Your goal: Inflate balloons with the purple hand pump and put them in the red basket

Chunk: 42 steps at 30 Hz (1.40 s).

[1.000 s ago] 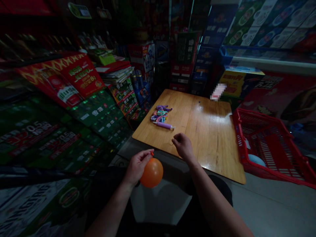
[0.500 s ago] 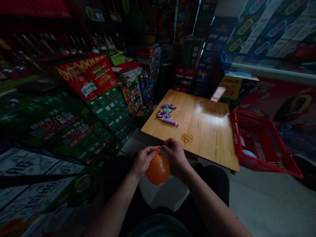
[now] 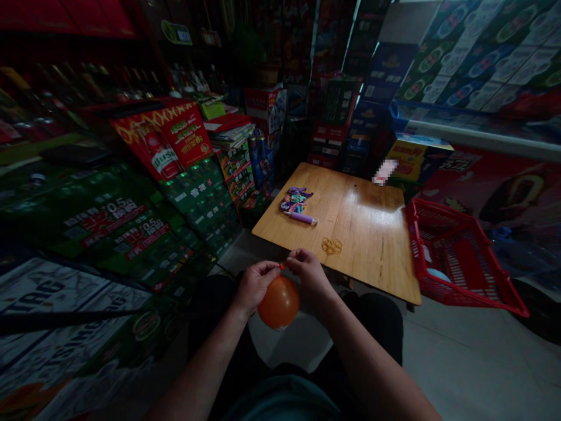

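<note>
An inflated orange balloon (image 3: 279,303) hangs in front of my lap. My left hand (image 3: 253,285) pinches its neck from the left, fingers closed. My right hand (image 3: 309,273) is closed at the same neck from the right, its fingertips pressed together; whether it also holds a rubber band is too small to tell. Just beyond my hands stands a low wooden table (image 3: 372,222). On it lie a small heap of rubber bands (image 3: 332,245), a purple hand pump (image 3: 301,218) and a pile of uninflated balloons (image 3: 295,199).
A red plastic basket (image 3: 456,257) stands right of the table with a blue balloon (image 3: 436,273) inside. Stacked drink cartons (image 3: 131,216) fill the left side, and more boxes (image 3: 333,117) rise behind the table. Grey floor (image 3: 460,362) lies at the lower right.
A second ago my right hand was on the table at the rubber bands. It came back to the balloon's neck beside my left hand, uncovering the bands. In the last half second almost nothing moved.
</note>
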Tool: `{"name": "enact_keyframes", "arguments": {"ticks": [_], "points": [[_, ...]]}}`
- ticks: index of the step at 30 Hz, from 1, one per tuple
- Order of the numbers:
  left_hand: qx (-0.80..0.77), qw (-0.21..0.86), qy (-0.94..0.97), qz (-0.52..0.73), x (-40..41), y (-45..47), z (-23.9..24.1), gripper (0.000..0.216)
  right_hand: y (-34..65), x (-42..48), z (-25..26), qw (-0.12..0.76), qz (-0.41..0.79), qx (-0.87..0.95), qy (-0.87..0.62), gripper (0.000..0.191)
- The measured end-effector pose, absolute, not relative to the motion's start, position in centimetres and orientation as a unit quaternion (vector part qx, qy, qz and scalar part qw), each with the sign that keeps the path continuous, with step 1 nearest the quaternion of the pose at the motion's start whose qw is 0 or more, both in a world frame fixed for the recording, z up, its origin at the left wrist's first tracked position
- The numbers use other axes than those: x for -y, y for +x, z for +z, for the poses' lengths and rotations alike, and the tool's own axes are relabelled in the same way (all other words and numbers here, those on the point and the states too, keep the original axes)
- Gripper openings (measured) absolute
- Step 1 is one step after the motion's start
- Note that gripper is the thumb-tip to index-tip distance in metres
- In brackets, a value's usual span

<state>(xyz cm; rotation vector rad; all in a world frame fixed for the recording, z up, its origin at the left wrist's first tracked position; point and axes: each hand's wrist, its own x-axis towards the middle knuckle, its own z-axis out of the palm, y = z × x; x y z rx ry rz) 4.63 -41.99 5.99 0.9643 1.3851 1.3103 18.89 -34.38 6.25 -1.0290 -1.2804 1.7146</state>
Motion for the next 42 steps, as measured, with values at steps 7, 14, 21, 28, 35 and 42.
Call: {"name": "enact_keyframes", "arguments": {"ticks": [7, 14, 21, 28, 35, 42], "points": [[-0.622, 0.398, 0.407, 0.538, 41.3, 4.3, 5.1, 0.026, 17.9, 34.3, 7.6, 0.384, 0.699, 0.465, -0.384, 0.020], [-0.621, 0.377, 0.362, 0.585, 40.5, 3.1, 5.5, 0.042, 17.9, 35.0, 9.3, 0.271, 0.737, 0.519, -0.338, 0.018], [-0.597, 0.391, 0.352, 0.606, 40.8, 3.3, 5.4, 0.037, 18.6, 33.7, 8.1, 0.201, 0.731, 0.517, -0.397, 0.017], [-0.592, 0.376, 0.421, 0.575, 41.5, 3.5, 6.0, 0.020, 18.5, 32.7, 7.0, 0.144, 0.759, 0.472, -0.424, 0.012], [-0.555, 0.362, 0.544, 0.514, 41.8, 2.9, 7.5, 0.018, 18.4, 32.6, 6.7, 0.127, 0.817, 0.412, -0.383, 0.015], [-0.576, 0.366, 0.555, 0.476, 41.5, 2.9, 6.8, 0.015, 18.2, 33.5, 6.6, 0.181, 0.816, 0.403, -0.373, 0.013]]}}
